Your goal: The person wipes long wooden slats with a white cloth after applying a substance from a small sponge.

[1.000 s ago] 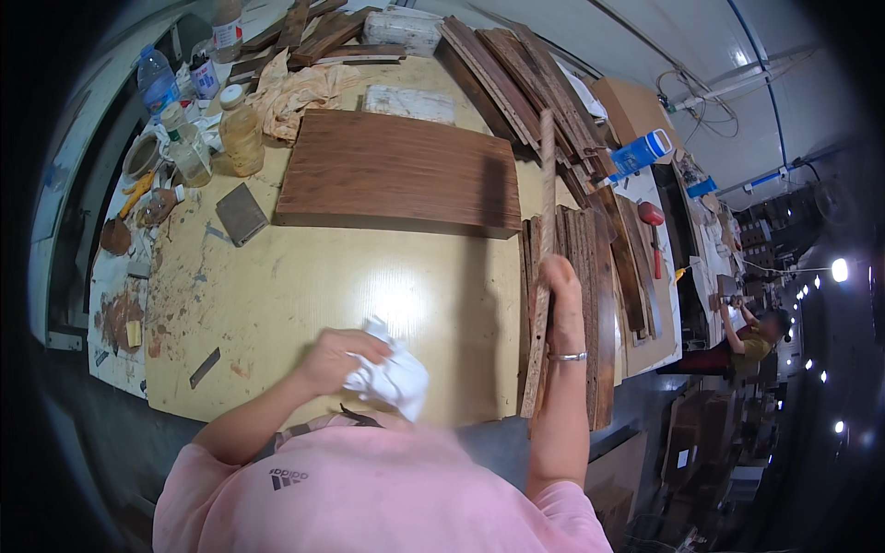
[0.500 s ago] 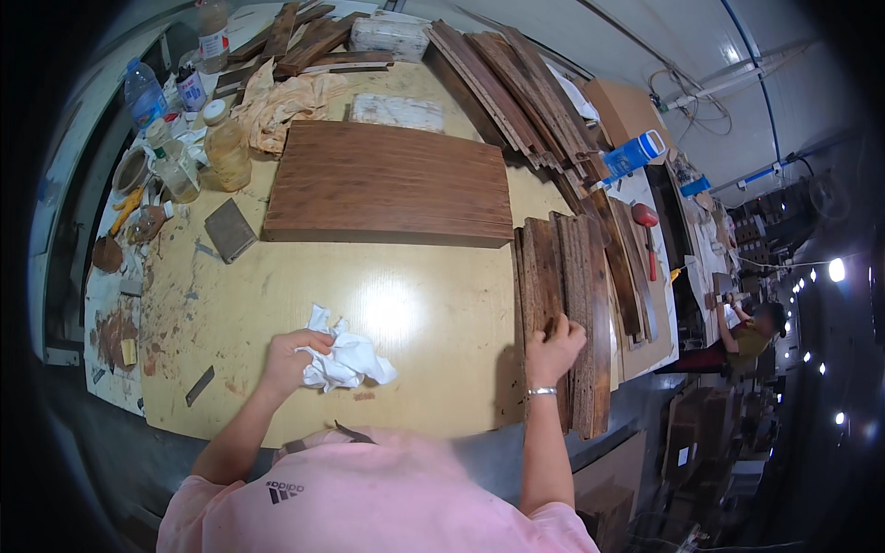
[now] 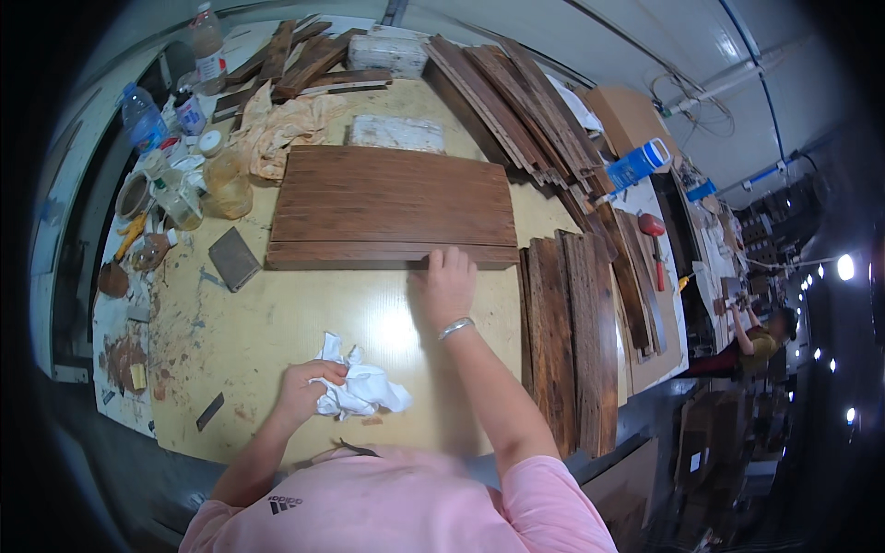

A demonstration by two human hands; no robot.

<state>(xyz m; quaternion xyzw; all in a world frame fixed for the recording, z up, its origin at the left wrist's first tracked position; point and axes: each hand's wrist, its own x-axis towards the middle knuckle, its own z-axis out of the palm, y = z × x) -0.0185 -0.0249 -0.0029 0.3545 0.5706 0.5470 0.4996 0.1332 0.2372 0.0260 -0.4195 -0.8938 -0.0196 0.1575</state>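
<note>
On the pale tabletop lies a wide block of brown wooden planks (image 3: 392,194) set side by side, a narrow front plank (image 3: 332,252) showing along its near edge. My right hand (image 3: 449,286) is closed on that front plank right of its middle, fingertips over the top edge; the thumb is partly hidden. Crumpled white cloth (image 3: 364,387) sits in my left hand (image 3: 306,389), whose fingers are closed round one end of it, low over the table near my body. Stacked dark planks (image 3: 572,341) with rough edges stand to the right of my right forearm.
More planks (image 3: 516,111) lie piled at the far right, beside a blue bottle (image 3: 636,164) and a red-headed tool (image 3: 653,230). Bottles and jars (image 3: 226,180) crowd the left edge. A dark flat block (image 3: 234,258) lies nearby. Another person (image 3: 756,346) works far right.
My right hand has gone from the right-hand plank stack, leftward and away from me, to the front of the plank block. A separate front strip shows there now. My left hand keeps the cloth.
</note>
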